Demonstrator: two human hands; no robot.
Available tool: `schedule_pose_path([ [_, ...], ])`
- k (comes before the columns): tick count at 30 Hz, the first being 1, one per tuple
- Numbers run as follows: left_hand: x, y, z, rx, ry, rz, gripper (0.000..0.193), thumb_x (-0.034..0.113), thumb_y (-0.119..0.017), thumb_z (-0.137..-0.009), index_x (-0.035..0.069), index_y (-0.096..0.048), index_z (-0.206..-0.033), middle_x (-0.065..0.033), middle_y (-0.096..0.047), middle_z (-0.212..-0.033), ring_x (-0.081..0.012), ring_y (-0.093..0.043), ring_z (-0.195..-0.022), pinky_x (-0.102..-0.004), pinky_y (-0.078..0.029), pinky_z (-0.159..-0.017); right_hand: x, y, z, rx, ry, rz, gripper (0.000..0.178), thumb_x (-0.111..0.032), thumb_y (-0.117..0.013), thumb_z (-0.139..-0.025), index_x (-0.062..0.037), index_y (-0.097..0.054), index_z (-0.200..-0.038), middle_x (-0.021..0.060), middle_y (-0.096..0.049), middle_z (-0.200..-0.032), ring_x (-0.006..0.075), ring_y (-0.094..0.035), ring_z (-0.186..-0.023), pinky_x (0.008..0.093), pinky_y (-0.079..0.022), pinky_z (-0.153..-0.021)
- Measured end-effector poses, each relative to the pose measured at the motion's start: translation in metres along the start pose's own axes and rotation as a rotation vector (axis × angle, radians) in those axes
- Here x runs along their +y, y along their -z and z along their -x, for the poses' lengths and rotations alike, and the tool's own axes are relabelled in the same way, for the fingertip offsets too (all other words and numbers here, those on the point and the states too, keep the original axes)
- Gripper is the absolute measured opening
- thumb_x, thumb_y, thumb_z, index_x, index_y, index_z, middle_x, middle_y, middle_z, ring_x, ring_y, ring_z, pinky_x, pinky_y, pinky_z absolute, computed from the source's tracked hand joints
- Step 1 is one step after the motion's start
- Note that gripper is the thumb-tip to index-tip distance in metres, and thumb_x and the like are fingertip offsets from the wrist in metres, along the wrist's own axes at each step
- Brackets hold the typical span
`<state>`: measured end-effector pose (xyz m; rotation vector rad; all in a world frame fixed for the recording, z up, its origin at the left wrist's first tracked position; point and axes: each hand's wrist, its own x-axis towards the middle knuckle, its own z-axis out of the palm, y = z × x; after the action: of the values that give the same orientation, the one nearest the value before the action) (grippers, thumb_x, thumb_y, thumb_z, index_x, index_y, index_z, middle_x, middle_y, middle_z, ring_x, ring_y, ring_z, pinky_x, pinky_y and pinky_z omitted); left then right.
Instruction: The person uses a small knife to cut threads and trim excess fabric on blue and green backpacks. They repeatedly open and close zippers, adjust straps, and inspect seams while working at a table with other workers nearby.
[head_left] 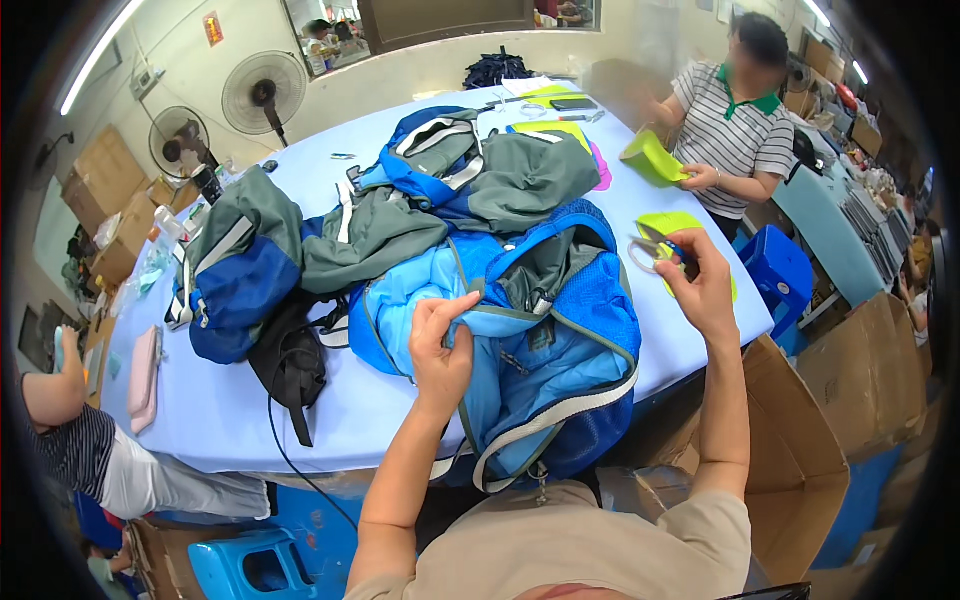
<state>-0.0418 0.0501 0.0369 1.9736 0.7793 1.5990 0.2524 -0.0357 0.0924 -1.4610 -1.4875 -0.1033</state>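
Observation:
A blue backpack (590,330) lies opened on the table in front of me, with light-blue lining, grey-green binding and a pale zipper strip. My left hand (442,350) is closed, thumb and fingers pinching the bound edge of its opening. To the right, above the table, my right hand (698,285) grips a small scissors-like tool (650,254) with a pale loop and a blue and yellow part; the fingers partly hide it. Beneath that hand lie bright yellow-green pieces (660,224).
Several blue and grey-green backpacks (245,265) crowd the pale-blue table (385,425). Across the right corner, a person (735,120) handles a yellow-green piece; another person (80,440) stands at left. A cardboard box (790,450) and blue stools (250,565) stand around the table.

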Motion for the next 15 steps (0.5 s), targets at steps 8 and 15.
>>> schedule_pose_path([
  [8, 0.0, 0.001, 0.002, 0.013, -0.016, 0.022, 0.044, -0.013, -0.049, -0.064, 0.007, -0.065, -0.1, -0.0092, -0.053, -0.084, -0.0206, -0.051, -0.079, -0.027, -0.041, -0.071, -0.036, -0.006, -0.037, -0.104, 0.539, 0.297, 0.027, -0.021, -0.072, -0.069, -0.0068, -0.056, -0.085, 0.0054, -0.057, -0.074, 0.0215, -0.057, -0.059, 0.0314, -0.044, -0.051],
  [15, -0.002, 0.003, 0.005, 0.006, -0.007, 0.03, 0.043, -0.013, -0.049, -0.064, 0.006, -0.065, -0.1, -0.0091, -0.053, -0.084, -0.0204, -0.051, -0.079, -0.0271, -0.041, -0.072, -0.043, -0.016, -0.049, -0.115, 0.707, 0.325, 0.028, -0.019, -0.072, -0.068, -0.0057, -0.056, -0.087, 0.0063, -0.057, -0.071, 0.0216, -0.058, -0.062, 0.0313, -0.044, -0.052],
])
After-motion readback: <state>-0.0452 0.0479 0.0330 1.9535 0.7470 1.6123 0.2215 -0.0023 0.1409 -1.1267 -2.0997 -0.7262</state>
